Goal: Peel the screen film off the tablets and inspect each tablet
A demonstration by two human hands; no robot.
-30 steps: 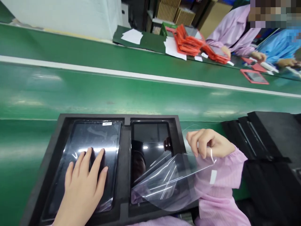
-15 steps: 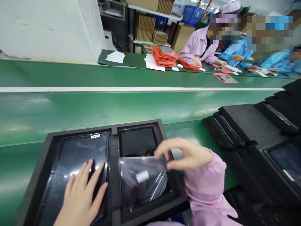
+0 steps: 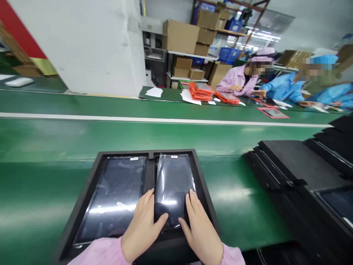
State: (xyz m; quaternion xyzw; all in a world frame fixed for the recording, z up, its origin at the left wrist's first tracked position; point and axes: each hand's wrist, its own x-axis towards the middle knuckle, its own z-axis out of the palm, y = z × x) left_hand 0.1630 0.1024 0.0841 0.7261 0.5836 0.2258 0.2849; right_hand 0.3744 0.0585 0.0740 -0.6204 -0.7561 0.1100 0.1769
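A black foam tray [image 3: 150, 176] with two compartments lies in front of me. The left compartment holds a dark flat screen panel [image 3: 116, 184] with a small white label at its top. In the right one is a similar screen panel [image 3: 176, 180], covered by clear film that reaches its top end and lifts slightly at the upper left corner. My left hand [image 3: 145, 224] rests along this panel's lower left side, fingers stretched and thumb on the film. On the lower right side lies my right hand [image 3: 200, 228], fingers also stretched, thumb toward the middle.
Stacked black foam trays [image 3: 292, 162] with panels stand to the right on the green work surface [image 3: 226, 191]. Beyond a white strip [image 3: 110, 119], red-framed panels [image 3: 201, 91] and papers lie on the far bench. Co-workers [image 3: 239, 79] sit there. A white pillar [image 3: 104, 48] rises behind.
My left hand has moved from the left panel to the right one. The film, earlier over only the lower half, now covers the right panel up to its top. The view has shifted.
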